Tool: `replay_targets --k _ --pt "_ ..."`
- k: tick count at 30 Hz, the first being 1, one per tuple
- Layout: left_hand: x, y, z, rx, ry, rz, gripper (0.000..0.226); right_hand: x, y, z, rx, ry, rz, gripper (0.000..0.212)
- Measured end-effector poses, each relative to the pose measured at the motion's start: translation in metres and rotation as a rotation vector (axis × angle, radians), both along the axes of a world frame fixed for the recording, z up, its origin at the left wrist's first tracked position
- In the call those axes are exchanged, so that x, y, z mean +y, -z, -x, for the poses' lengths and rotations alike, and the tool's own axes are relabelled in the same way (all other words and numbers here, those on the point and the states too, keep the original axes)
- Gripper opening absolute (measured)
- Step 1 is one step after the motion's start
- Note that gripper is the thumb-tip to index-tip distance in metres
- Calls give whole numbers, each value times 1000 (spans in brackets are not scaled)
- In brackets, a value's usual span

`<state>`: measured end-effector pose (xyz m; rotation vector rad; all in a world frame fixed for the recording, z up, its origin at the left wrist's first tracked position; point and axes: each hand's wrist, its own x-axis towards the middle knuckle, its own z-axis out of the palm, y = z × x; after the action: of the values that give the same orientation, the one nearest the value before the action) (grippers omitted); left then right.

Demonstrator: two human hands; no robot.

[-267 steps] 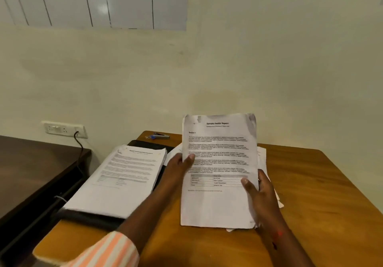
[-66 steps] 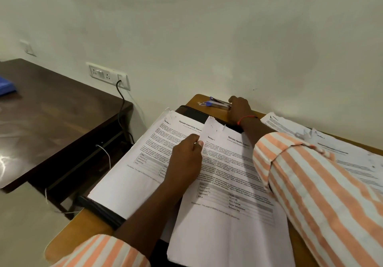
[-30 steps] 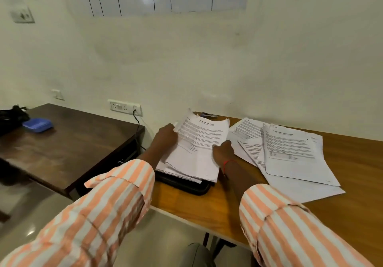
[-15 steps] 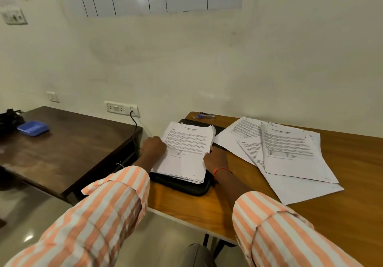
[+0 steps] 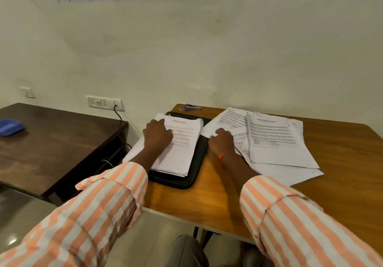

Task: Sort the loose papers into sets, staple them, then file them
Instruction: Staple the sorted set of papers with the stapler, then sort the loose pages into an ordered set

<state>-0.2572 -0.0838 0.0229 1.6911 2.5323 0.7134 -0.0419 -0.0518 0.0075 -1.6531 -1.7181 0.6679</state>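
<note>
While left hand (image 5: pixel 157 137) lies palm-down, fingers loosely bent, on white printed paper stack (image 5: pixel 182 146) atop black zip folder (image 5: pixel 186 179), right hand (image 5: pixel 222 143) touches loose white printed sheets (image 5: pixel 275 142) spread just beside on orange-brown wooden table (image 5: pixel 207 200); its grip can't be told. Silver-blue stapler (image 5: pixel 193 107) sits at far edge.

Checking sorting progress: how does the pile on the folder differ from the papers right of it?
The pile sits on the black folder; the loose papers lie on the wooden table. The pile is stacked thick; the loose papers are fanned, askew. Both: printed white sheets.
</note>
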Motion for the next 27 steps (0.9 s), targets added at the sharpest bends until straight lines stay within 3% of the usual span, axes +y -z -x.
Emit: replay_targets --k 5,9,12,15,19,27 --pt "25 -1 -98 -331 274 -54 46 26 -4 -100 -334 250 -39 47" --pt "38 13 -174 -443 454 49 43 39 2 -185 -481 493 158 62" --pt "48 32 -212 -465 477 143 51 44 17 -226 -438 527 265 77" --pt "61 46 -231 -354 439 126 57 46 24 -245 -405 500 237 81" --pt "77 57 -240 -290 408 97 56 52 36 -258 -208 408 131 59" --pt "78 54 -235 -508 383 84 35 50 44 -252 13 335 -46 17"
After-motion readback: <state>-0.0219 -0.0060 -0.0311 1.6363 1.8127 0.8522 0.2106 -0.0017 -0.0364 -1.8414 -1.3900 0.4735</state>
